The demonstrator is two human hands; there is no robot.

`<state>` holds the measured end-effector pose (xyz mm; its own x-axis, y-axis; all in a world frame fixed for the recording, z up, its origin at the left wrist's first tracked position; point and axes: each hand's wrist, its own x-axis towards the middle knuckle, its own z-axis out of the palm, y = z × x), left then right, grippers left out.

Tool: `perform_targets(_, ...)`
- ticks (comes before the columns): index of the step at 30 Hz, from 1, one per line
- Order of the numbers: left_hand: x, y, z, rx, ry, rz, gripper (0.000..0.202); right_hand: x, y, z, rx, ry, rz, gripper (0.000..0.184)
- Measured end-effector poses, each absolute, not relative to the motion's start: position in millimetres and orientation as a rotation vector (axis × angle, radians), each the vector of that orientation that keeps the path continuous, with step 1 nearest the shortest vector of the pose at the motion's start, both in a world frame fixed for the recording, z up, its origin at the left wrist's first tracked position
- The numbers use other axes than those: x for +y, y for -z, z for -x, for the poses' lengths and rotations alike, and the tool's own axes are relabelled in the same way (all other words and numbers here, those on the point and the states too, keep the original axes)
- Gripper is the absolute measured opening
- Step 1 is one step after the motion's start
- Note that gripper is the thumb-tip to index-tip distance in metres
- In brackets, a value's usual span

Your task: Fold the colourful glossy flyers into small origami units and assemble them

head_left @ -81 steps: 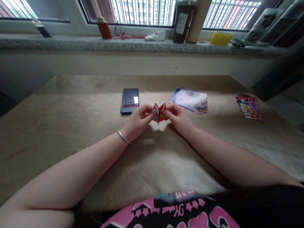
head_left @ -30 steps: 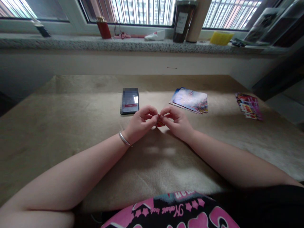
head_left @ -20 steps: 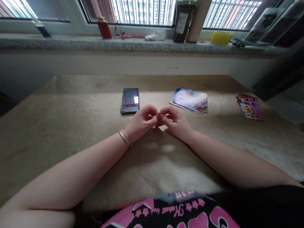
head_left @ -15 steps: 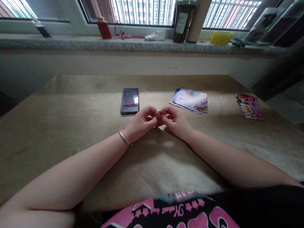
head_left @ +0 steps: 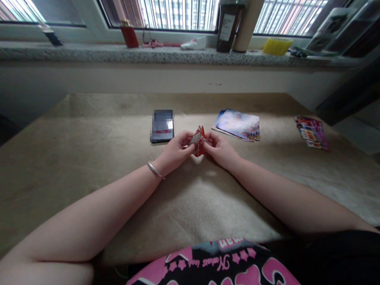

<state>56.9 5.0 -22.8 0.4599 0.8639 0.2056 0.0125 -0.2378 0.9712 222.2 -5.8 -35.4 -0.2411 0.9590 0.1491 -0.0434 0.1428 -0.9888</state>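
Note:
A small folded piece of red and white printed paper (head_left: 199, 140) stands up in a point between both my hands, just above the beige cloth-covered table (head_left: 89, 158). My left hand (head_left: 175, 152), with a silver bangle on its wrist, pinches the paper's left side with closed fingers. My right hand (head_left: 221, 149) pinches its right side, fingers closed too. The lower part of the paper is hidden behind my fingertips.
A dark phone (head_left: 162, 126) lies just beyond my left hand. A stack of colourful printed sheets (head_left: 239, 124) lies beyond my right hand, and more pink printed sheets (head_left: 311, 132) at the far right. The stone windowsill (head_left: 89, 53) holds a red cup (head_left: 130, 36), a dark jar (head_left: 227, 27) and a yellow object (head_left: 276, 46).
The paper, pressed nearly out of sight between my fingertips half a second ago, now stands up as a visible point; my hands have shifted slightly away from me.

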Motion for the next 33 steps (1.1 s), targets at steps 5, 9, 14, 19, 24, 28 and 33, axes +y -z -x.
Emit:
perform_targets(5,4.5,22.3,-57.8,0.691,-0.973,-1.556,0.021,-7.8,34.9,-220.8,-1.375,-1.301,0.916,0.030)
perform_targets(9,4.0,21.8,-57.0,0.704,-1.016,-1.538,0.023,-9.1,32.8,-220.5,-1.420,-1.287,0.897,0.031)
perform_targets(14,4.6,20.9,-55.4,0.753,-0.994,-1.536,0.022,-7.3,32.1,-221.2,-1.413,-1.286,0.914,0.030)
perform_targets(19,3.7,22.9,-57.2,0.803,-0.927,-1.482,0.029,-3.0,31.1,-224.4,-1.322,-1.214,0.950,0.031)
perform_targets(24,2.5,22.9,-57.7,0.809,-0.937,-1.432,0.031,-2.4,31.1,-224.6,-1.318,-1.215,0.954,0.034)
perform_targets(28,4.4,25.0,-58.3,0.780,-0.921,-1.440,0.026,-4.0,32.5,-222.4,-1.383,-1.284,0.948,0.035)
perform_targets(33,5.9,28.8,-59.9,0.737,-0.914,-1.508,0.029,-4.8,34.1,-220.8,-1.422,-1.262,0.933,0.030)
